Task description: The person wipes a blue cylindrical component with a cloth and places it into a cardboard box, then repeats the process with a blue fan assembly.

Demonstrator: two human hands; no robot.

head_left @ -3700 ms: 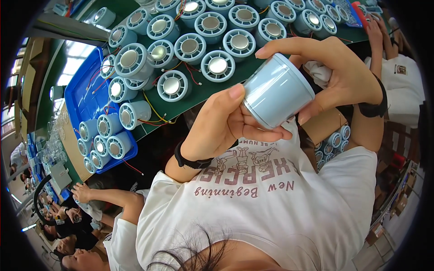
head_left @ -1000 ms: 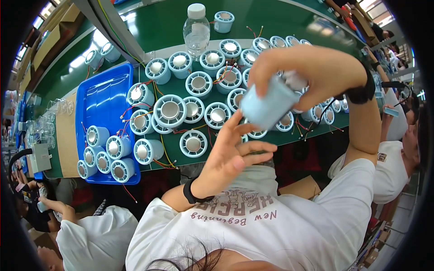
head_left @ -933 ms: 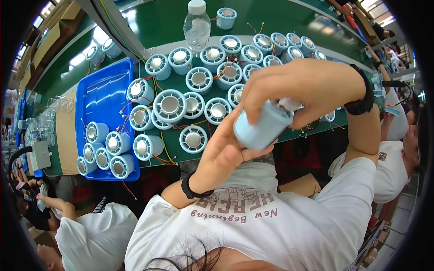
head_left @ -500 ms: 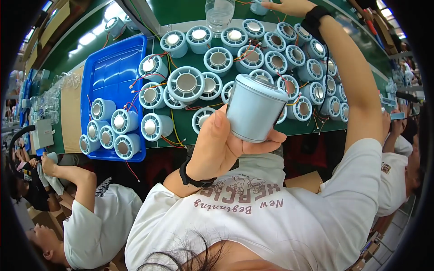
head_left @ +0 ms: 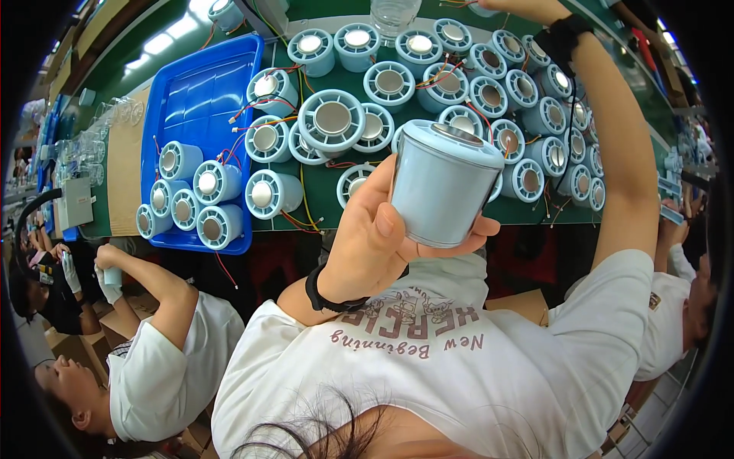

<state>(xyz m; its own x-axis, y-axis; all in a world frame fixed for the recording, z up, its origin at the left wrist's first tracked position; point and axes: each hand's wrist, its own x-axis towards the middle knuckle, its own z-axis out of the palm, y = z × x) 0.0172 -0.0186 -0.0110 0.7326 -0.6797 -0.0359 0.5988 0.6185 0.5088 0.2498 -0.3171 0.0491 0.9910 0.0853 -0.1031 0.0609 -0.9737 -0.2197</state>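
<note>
My left hand (head_left: 365,243) is closed around a light-blue cylindrical housing (head_left: 446,191), raised in front of the table edge. Its rim faces up and to the right, with part of a metal disc showing. My right arm stretches to the far side of the table. There my right hand (head_left: 524,8) meets another light-blue housing (head_left: 482,10), its fingertips on that piece; the frame's top edge cuts off much of both. Many similar housings with spoked rims, round metal centres and thin coloured wires, such as one spoked housing (head_left: 332,118), stand close together on the green table.
Several housings lie in the left-front part of a blue tray (head_left: 202,96). A clear plastic container (head_left: 394,17) stands at the back. Cardboard (head_left: 128,164) and a grey box (head_left: 76,201) are farther left. Co-workers sit on both sides; the left one holds a light-blue piece (head_left: 112,276).
My view has shifted, so the table's things sit higher and farther right. My right hand and the housing at its fingertips have moved right together. My left hand still holds its housing.
</note>
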